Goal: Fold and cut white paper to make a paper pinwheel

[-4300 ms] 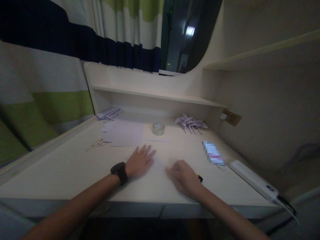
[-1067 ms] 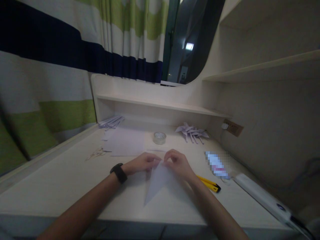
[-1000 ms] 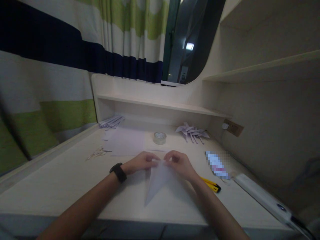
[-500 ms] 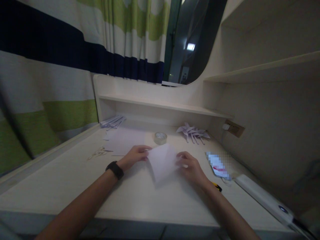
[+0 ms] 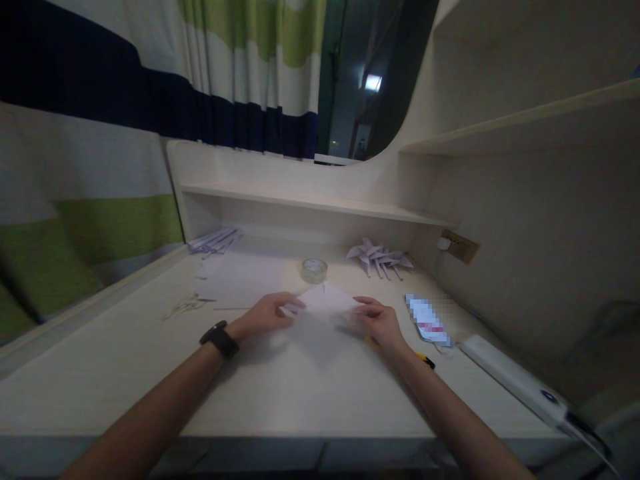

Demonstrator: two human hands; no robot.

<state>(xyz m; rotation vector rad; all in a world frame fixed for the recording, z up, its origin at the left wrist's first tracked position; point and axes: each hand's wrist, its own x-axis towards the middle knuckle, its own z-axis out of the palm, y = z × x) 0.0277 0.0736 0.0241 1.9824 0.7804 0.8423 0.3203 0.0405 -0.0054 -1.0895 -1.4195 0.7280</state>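
Observation:
A white sheet of paper (image 5: 326,301) is held between my two hands, a little above the desk, with one corner pointing away from me. My left hand (image 5: 270,312), with a black watch on the wrist, pinches its left corner. At the right corner, the fingers of my right hand (image 5: 377,320) close on the paper. Just beyond the sheet sits a roll of clear tape (image 5: 314,271). A yellow and black cutter (image 5: 425,360) lies partly hidden under my right forearm.
Flat white sheets (image 5: 240,277) lie at the left, with rolled paper sticks (image 5: 215,241) behind and scissors (image 5: 187,303) in front. Paper pinwheels (image 5: 380,257) rest at the back right. A phone (image 5: 427,320) and a white lamp-like bar (image 5: 513,380) lie along the right side.
The paper has been turned and tipped flatter, so its lower corner no longer hangs toward me. Both hands remain at its sides. The head view has shifted slightly.

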